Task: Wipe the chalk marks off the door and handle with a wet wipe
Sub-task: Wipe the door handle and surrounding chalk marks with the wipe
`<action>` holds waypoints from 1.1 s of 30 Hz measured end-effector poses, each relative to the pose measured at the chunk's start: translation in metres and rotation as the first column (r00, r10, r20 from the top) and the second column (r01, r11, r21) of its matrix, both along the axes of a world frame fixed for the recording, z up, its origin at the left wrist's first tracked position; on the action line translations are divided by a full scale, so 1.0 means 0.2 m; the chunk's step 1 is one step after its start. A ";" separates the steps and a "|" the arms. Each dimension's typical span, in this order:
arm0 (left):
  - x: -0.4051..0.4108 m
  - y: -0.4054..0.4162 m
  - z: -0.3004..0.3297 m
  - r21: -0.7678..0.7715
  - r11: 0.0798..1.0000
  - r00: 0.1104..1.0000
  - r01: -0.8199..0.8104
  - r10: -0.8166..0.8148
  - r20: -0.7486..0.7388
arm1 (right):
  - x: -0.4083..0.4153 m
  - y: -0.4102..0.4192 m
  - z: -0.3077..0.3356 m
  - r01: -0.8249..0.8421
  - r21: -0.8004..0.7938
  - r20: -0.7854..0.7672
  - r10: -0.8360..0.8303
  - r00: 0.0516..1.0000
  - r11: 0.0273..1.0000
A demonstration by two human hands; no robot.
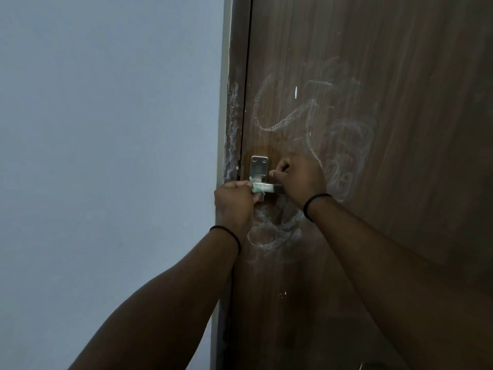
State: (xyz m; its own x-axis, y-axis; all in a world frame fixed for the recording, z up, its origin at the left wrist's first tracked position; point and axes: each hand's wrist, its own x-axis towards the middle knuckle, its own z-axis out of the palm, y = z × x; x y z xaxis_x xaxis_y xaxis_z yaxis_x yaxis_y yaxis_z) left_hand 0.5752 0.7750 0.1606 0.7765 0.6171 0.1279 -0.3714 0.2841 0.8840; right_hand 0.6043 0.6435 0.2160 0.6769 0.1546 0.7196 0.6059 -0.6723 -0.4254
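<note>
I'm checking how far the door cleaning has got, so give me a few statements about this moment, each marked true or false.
1. The left hand presses a wet wipe against the handle. True.
2. The right hand hangs away from the door. False: it grips the handle's far end.
3. The door is free of chalk. False: chalk marks remain above and below the handle.
4. The door frame also carries chalk. True.
5. Both wrists are bare. False: each wears a dark band.
</note>
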 end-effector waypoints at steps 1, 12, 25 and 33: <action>0.00 0.00 0.01 -0.013 1.000 1.000 -0.004 0.003 -0.015 | -0.01 0.01 -0.01 -0.012 -0.004 -0.013 0.012 1.000 1.000; -0.09 0.02 0.09 -0.115 0.967 0.946 0.229 -0.248 -0.206 | -0.09 0.06 -0.13 -0.237 -0.352 0.007 0.256 0.967 0.906; -0.05 0.09 0.11 0.198 0.970 0.956 0.142 -0.083 -0.280 | -0.11 0.09 -0.25 -0.163 -0.045 0.184 0.168 0.968 0.986; -0.07 0.02 0.16 0.437 0.895 0.962 0.092 0.033 -0.271 | -0.10 0.07 -0.27 -0.162 -0.015 0.188 0.162 0.969 0.987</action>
